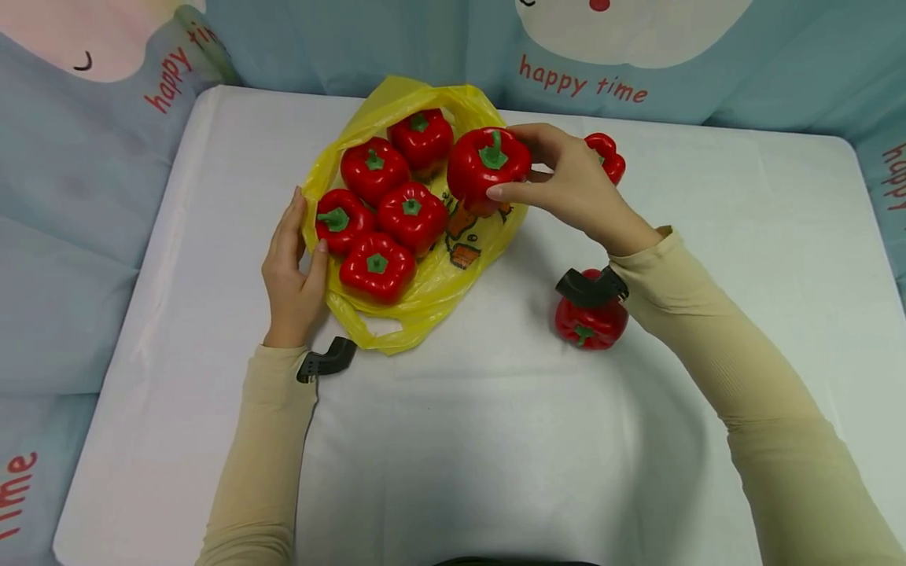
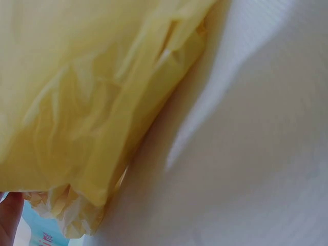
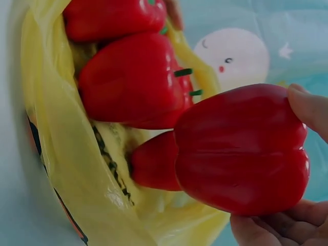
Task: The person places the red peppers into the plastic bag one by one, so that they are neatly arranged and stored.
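Observation:
My right hand point(image 1: 569, 177) grips a red bell pepper point(image 1: 481, 177) with a green stem, thumb on the near side and fingers at the back. It holds the pepper over the right part of an open yellow plastic bag point(image 1: 432, 306). In the right wrist view the held bell pepper point(image 3: 243, 151) lies sideways between thumb and fingers. Several more red bell peppers point(image 1: 412, 218) sit inside the bag, stems up. At the bag's left rim, my left hand point(image 1: 293, 275) holds the edge, thumb toward the inside. The left wrist view shows mostly the yellow bag's outer side point(image 2: 77, 118).
Two bell peppers lie outside the bag on the white table point(image 1: 453, 456): one point(image 1: 593, 326) beneath my right wrist, its stem toward me, and another point(image 1: 610, 157) partly hidden behind my right hand. A blue printed curtain point(image 1: 439, 47) hangs along the table's back edge.

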The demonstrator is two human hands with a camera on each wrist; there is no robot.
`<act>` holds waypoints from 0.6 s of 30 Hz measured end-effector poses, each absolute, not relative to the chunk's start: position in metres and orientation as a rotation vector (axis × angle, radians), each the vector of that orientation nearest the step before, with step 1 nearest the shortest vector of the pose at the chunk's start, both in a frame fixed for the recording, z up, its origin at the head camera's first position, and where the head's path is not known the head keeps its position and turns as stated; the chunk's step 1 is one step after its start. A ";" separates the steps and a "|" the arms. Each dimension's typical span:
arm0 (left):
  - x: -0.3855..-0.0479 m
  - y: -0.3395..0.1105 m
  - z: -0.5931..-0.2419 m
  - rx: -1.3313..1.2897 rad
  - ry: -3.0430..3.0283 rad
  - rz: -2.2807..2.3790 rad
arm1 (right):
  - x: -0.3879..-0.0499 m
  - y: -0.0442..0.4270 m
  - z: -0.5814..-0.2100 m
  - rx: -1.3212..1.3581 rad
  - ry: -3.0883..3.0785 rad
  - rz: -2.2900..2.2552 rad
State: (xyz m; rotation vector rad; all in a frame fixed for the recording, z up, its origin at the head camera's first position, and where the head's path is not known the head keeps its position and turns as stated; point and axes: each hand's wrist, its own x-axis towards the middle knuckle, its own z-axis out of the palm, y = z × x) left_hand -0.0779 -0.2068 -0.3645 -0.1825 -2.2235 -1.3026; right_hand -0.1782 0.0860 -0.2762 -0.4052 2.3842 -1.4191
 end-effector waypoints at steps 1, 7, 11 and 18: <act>-0.078 -0.207 -0.365 -0.184 -2.223 -1.305 | -0.180 0.084 -0.277 -0.401 2.381 -1.410; -0.079 -0.206 -0.365 -0.192 -2.223 -1.298 | -0.189 0.076 -0.284 -0.403 2.401 -1.346; -0.079 -0.206 -0.365 -0.194 -2.223 -1.290 | -0.194 0.071 -0.288 -0.405 2.412 -1.327; -0.078 -0.207 -0.367 -0.180 -2.229 -1.293 | -0.203 0.064 -0.298 -0.390 2.389 -1.273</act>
